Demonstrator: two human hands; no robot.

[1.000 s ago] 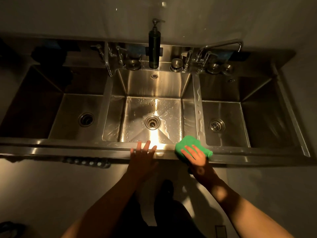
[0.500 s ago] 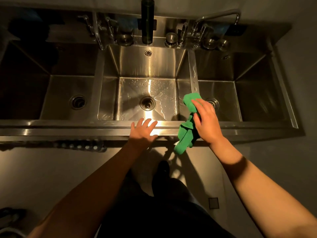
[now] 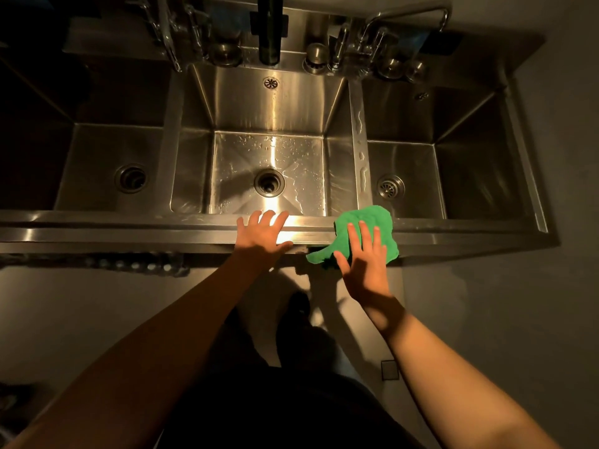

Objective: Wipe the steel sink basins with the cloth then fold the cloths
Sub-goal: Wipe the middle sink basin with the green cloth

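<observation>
A green cloth point(image 3: 366, 222) lies spread on the steel sink's front rim point(image 3: 129, 226), near the divider between the middle basin point(image 3: 269, 163) and the right basin point(image 3: 408, 176). My right hand point(image 3: 364, 257) presses flat on the cloth with straight, spread fingers. One corner of the cloth hangs over the front edge. My left hand point(image 3: 262, 234) rests flat on the rim in front of the middle basin, fingers straight. Water drops glisten on the middle basin's floor. The left basin point(image 3: 107, 163) lies in shadow.
Taps, a dark soap dispenser point(image 3: 269, 30) and small steel fittings line the back ledge. A curved spout point(image 3: 411, 14) reaches over the right basin. Each basin has a round drain. The floor and my dark legs show below the rim.
My right hand held the cloth bunched and lifted over the divider half a second ago; now the cloth lies flat on the front rim under an open palm. My left hand stayed put.
</observation>
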